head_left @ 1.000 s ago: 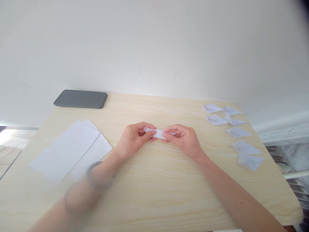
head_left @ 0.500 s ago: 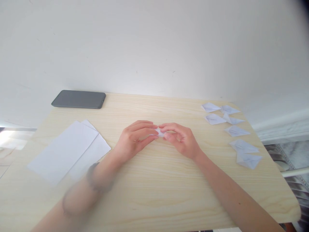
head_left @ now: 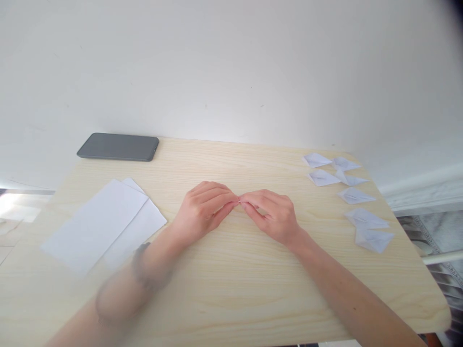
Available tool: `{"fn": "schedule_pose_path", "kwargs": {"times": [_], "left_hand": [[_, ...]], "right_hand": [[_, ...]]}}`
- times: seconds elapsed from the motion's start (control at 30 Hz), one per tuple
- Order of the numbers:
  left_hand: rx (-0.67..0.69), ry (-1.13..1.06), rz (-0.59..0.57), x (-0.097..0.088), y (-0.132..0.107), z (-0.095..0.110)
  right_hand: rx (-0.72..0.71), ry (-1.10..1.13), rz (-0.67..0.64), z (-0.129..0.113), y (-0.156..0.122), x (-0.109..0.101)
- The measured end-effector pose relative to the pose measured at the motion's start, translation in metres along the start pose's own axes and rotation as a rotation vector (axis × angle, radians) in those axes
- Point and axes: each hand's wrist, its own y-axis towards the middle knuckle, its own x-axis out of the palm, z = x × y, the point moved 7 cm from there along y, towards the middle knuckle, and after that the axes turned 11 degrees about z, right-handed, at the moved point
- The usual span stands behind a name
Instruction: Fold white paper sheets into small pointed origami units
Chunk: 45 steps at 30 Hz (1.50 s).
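Left hand (head_left: 206, 212) and right hand (head_left: 273, 215) pinch a barely-there white paper sliver (head_left: 239, 201) super tight. Folded white paper diamonds (head_left: 356, 196) chilling at 3 o'clock.

Shows no readable writing
Bears no legible text, label, brand, number or sign on the dark phone (head_left: 118, 147), the white paper sheets (head_left: 97, 221), the folded white papers (head_left: 356, 196), the tabletop (head_left: 231, 279) or the pale wall (head_left: 224, 72) behind.

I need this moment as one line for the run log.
left hand: pinching | right hand: pinching | held paper: mostly hidden | folded papers: right | sheets: left | phone: far left
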Motion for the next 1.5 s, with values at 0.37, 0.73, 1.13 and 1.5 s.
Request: {"fn": "schedule_pose_path", "kwargs": {"times": [0.37,0.73,1.13,1.5], "left_hand": [[-0.102,0.071,-0.077,0.007,-0.013,-0.016],[-0.161,0.139,-0.115,0.007,-0.011,-0.022],[-0.390,-0.069,-0.187,0.014,-0.013,-0.024],[-0.306,-0.001,-0.206,0.011,-0.009,-0.021]], "right_hand": [[0.181,0.039,-0.095,0.017,-0.003,0.003],[0.294,0.021,-0.069,0.029,-0.006,0.001],[0.195,0.070,-0.047,0.015,-0.004,0.007],[0.268,0.064,-0.121,0.021,-0.005,0.008]]}}
